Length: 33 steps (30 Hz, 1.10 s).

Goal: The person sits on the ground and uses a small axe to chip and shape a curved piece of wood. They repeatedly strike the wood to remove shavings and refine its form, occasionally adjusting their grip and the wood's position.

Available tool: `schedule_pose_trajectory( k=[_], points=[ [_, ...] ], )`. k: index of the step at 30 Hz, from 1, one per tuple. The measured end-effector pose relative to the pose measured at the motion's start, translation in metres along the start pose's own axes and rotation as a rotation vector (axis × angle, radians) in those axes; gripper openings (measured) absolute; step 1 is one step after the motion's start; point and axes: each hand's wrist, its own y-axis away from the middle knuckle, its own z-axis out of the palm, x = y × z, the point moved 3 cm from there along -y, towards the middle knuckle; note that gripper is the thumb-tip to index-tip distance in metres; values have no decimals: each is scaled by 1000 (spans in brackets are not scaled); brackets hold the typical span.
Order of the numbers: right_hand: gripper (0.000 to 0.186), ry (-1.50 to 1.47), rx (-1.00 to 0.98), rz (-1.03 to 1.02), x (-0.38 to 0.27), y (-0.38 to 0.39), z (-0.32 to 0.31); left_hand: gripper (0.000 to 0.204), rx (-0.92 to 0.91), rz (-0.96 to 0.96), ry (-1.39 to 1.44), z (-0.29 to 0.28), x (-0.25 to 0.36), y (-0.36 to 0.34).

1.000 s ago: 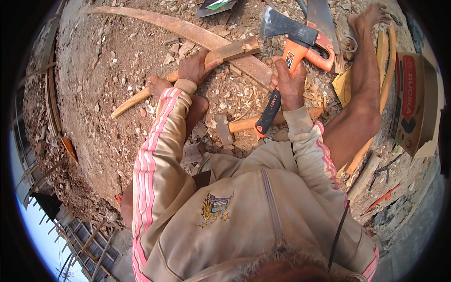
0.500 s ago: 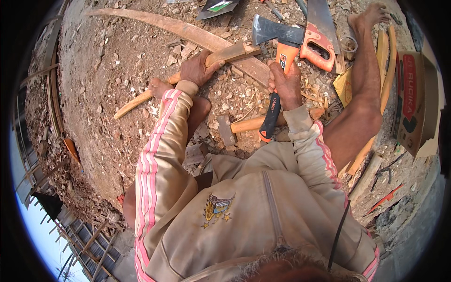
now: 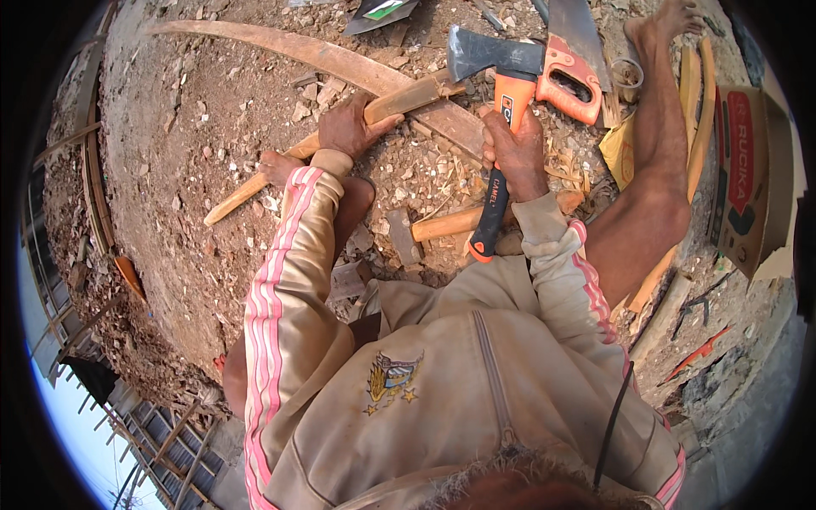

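Grasps a wooden stick in the left hand, palm down near the middle, thumb stretched along the wood, other fingers mostly out of sight. Clenches the right hand round the handle of an axe, about midway, at the change from orange to black. Holds the axe head away from the body, cutting edge to the left, near the stick's far end in this view; impossible to tell at what height. Butt of the handle toward the lap.

Under the stick's far end, a long reddish board, slanting across the ground; at the stick's tapering lower part, the left foot, close by.

Little room right of the axe: just beside its head, a saw with an orange grip, then a white cup, a yellow sheet and the outstretched right leg. Little room nearer the body too: between the legs, a tool with a wooden handle and flat grey head, partly behind the axe handle.

Widest open room to the left: rubble-strewn ground, bounded at the rim by long timbers. Past the right leg, wooden strips, then a cardboard box near the right edge. At the top edge, a dark flat object.
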Motion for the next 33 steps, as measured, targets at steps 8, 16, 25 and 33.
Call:
schedule_pose_trajectory(
  k=[8,16,25,33],
  points=[
    [15,-168,78,-90,-32,-3,-6,70,-3,-10,-53,6,-4,-3],
    [14,-84,53,-59,-23,-5,-4,71,10,-25,-46,10,-7,0],
    [15,-86,4,32,-11,4,-7,76,31,8,-53,13,-9,8],
    [17,-2,3,-11,-2,-8,-4,74,-30,-31,-53,3,-1,0]
  ],
)
